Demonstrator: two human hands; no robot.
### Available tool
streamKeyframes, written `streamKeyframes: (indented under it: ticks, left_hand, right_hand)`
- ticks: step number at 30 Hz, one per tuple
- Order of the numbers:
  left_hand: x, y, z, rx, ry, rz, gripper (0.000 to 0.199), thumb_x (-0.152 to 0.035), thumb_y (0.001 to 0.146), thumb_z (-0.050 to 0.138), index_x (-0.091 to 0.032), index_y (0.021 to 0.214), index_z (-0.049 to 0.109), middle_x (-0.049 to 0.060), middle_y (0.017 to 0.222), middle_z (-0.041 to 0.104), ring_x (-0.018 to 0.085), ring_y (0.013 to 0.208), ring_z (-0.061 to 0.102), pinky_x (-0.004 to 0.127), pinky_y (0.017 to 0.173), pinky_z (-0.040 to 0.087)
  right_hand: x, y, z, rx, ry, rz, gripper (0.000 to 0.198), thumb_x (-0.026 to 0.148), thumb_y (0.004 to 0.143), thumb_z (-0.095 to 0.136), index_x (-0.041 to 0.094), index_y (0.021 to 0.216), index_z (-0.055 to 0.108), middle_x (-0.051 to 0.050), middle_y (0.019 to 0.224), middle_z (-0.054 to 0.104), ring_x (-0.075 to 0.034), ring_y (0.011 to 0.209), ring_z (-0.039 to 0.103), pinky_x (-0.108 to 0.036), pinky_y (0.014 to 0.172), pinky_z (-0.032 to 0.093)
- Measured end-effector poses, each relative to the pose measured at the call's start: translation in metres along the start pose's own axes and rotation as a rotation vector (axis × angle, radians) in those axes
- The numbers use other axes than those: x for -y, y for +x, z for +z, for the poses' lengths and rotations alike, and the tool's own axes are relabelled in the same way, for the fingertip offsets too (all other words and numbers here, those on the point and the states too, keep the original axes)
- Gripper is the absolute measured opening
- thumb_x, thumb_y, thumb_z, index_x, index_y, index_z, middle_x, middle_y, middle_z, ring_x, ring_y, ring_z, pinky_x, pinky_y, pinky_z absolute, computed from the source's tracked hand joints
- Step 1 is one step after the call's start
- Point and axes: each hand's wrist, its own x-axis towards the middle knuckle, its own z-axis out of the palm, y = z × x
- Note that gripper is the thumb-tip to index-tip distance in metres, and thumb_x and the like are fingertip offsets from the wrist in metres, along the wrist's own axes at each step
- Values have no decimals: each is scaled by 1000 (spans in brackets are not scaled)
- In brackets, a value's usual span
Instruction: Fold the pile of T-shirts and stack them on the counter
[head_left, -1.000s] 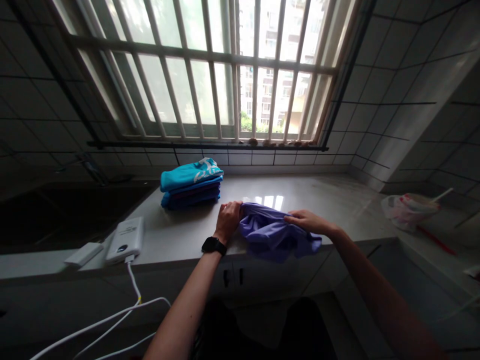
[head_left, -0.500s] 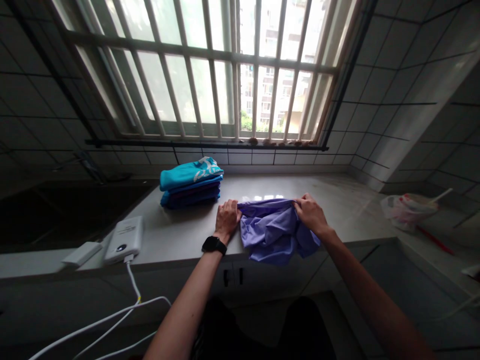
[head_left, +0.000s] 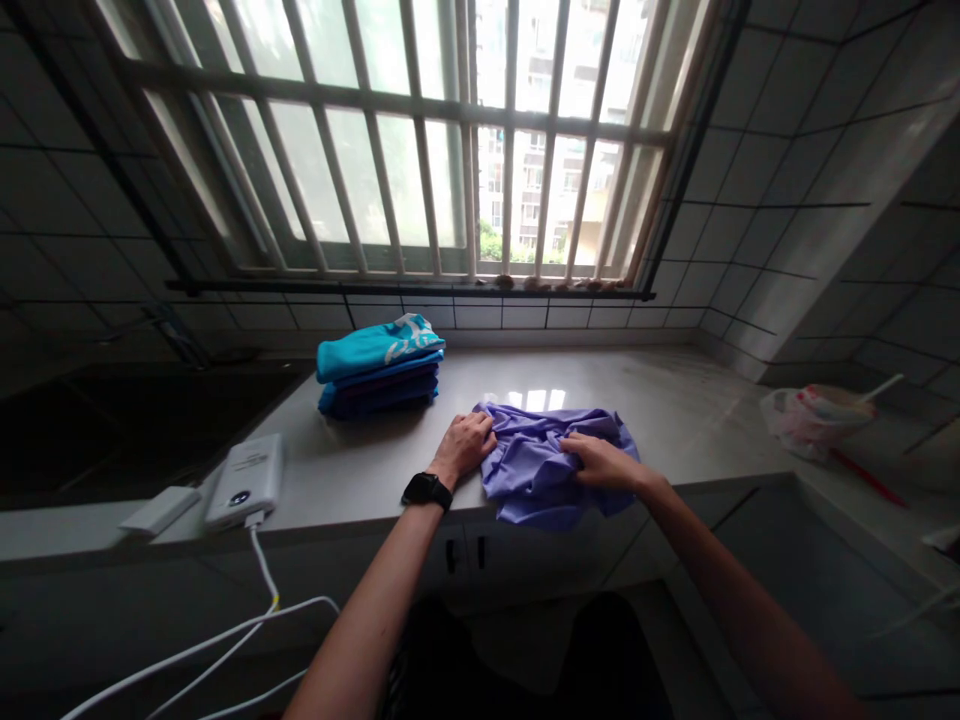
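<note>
A crumpled purple cloth garment [head_left: 529,478] lies on the counter, its lower part hanging over the front edge; which kind of garment it is does not show. My left hand [head_left: 466,445], below a black watch, is closed on its left edge. Near the middle of the fabric, my right hand [head_left: 602,463] pinches a fold with the fingertips pressed together. Behind and to the left stands a stack of folded clothes [head_left: 380,385], with a turquoise piece bearing white lettering [head_left: 360,355] on top.
The pale counter [head_left: 660,400] runs below a barred window. At the left are a dark sink [head_left: 112,430], a white power bank [head_left: 246,480] with a cable, and a small white box [head_left: 160,510]. A plastic bag with a bowl [head_left: 814,415] sits far right.
My right hand has moved from the top right corner of the purple garment down and left to its middle. The top edge, stretched taut before, now lies slack. My left hand shifted slightly.
</note>
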Motion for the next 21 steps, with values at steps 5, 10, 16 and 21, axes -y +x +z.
streamKeyframes:
  ticks: [5,10,16,21]
  left_hand:
    - [1,0,-3,-121,146,-244,23,-17,98,42,-15,101,65,15,103,68,28,102,63,41,94,44]
    - [4,1,-4,-142,202,-431,25,-14,96,42,-11,109,63,18,109,67,30,106,62,40,92,44]
    - [2,1,-2,-128,89,-278,33,-29,97,50,-14,125,59,17,122,67,30,113,62,41,96,44]
    - [2,1,1,1,-46,-90,35,-34,97,53,-20,128,62,11,135,65,26,124,59,38,103,42]
  right_hand:
    - [-10,-6,-19,-32,260,-65,17,14,69,58,19,83,64,-1,85,64,-19,82,60,-27,75,48]
    - [-38,-10,-17,-819,80,344,21,9,70,49,21,81,62,-11,110,59,-25,101,61,-35,92,50]
    - [-24,-23,-1,-742,-22,244,39,10,79,47,19,108,72,-14,137,52,-30,129,54,-45,114,41]
    - [-12,-24,24,-379,-13,177,47,34,85,66,24,131,64,-12,124,60,-29,107,63,-43,97,52]
